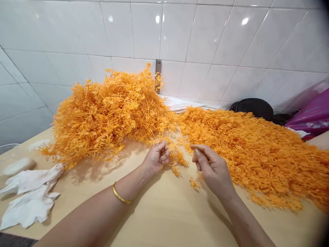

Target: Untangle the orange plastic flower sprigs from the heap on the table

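Over the middle of the table, my left hand (pixel 156 158) is closed, its fingers wrapped round the stem of an orange plastic flower sprig (pixel 180 157). The sprig's spidery heads hang out to the right of the fingers. A hand's width away, my right hand (pixel 214 171) is closed in a pinch, thumb against forefinger; whatever lies between the fingertips cannot be made out. Just below the gap between the hands, a loose orange flower head (pixel 194 184) lies on the table. A tall heap of tangled orange sprigs (pixel 110 116) rises behind my left hand.
A broad, low pile of orange pieces (pixel 269 157) spreads across the right. Crumpled white cloths (pixel 31 206) and a whitish rounded object (pixel 19 166) lie at left. Behind are a black case (pixel 254 108), a purple bag (pixel 312 113) and a tiled wall (pixel 205 31).
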A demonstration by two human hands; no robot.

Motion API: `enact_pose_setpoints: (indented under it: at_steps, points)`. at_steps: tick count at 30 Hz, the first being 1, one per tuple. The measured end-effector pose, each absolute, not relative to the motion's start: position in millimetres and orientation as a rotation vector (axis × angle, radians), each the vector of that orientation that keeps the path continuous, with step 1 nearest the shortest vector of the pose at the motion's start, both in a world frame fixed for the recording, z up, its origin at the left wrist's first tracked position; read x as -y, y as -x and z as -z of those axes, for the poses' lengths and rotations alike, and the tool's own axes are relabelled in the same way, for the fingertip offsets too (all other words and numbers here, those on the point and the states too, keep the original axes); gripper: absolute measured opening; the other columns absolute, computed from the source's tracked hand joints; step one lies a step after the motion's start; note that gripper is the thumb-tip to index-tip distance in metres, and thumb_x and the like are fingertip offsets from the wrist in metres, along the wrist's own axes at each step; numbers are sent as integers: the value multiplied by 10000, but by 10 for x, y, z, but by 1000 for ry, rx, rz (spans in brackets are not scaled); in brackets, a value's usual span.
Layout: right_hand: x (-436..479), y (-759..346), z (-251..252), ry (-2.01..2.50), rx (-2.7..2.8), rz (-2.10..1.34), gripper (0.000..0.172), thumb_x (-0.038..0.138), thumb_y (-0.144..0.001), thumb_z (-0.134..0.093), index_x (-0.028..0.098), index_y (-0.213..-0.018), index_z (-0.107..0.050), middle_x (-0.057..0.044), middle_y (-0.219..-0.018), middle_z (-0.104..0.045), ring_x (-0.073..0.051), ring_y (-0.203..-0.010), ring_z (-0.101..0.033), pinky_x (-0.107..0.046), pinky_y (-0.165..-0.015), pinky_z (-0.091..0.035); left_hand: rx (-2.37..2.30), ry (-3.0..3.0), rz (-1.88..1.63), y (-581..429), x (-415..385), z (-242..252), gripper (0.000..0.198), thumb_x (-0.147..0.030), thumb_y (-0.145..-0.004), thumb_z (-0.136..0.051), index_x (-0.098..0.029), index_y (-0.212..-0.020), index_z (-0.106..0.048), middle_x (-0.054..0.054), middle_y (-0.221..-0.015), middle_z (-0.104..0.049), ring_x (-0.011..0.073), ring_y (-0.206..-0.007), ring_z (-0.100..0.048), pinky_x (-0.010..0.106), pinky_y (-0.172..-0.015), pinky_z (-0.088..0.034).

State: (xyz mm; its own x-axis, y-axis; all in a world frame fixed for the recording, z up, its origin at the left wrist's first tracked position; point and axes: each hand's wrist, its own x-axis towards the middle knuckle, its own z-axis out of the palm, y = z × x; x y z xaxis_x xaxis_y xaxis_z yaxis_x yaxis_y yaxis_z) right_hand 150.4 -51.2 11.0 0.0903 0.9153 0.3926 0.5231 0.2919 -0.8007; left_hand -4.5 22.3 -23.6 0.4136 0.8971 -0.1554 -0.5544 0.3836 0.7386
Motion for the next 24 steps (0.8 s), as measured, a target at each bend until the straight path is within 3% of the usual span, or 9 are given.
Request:
enact_pose_setpoints:
  at_steps: [6,10,14,19,24]
  points:
    - [538,-1249,99,1626,2007,-271,295,478,-655,-580,200,-735,-521,11,-628,-540,-111,-491,-434,-228,-459,-274,-557,-527,-1016,66,-240,211,263,-287,-816,-388,-152,-590,-396,-67,-373,-359,15,-267,-146,154,-322,-166]
    - [487,-1243,224,1724,2123,-67,143,301,-762,-482,197,-666,-473,-2,-637,-534,-136,-559,-470,-241,-489,-237,-556,-546,-992,80,-242,189,267,-295,-807,-408,-152,-583,-393,-68,-372,-344,13,-273,-143,152,-321,-157]
    - [443,-1349,177,1735,2006,43,113,228,-785,-426,195,-693,-483,-8,-675,-497,-125,-574,-456,-240,-501,-243,-643,-629,-971,115,-281,156,257,-306,-775,-461,-145,-581,-408,-66,-372,-363,8,-268,-146,147,-305,-123]
    - [427,-1432,99,1613,1987,-116,204,226,-816,-382,186,-621,-430,1,-677,-451,-109,-578,-434,-231,-530,-282,-635,-655,-971,136,-316,167,228,-306,-774,-456,-141,-618,-439,-51,-397,-427,0,-264,-141,137,-303,-134]
    - [435,-1431,104,1574,2030,-263,44,212,-768,-446,194,-747,-481,1,-724,-488,-127,-625,-449,-244,-559,-300,-607,-591,-999,141,-333,211,204,-284,-785,-439,-137,-644,-447,-39,-429,-456,-1,-264,-147,135,-301,-145]
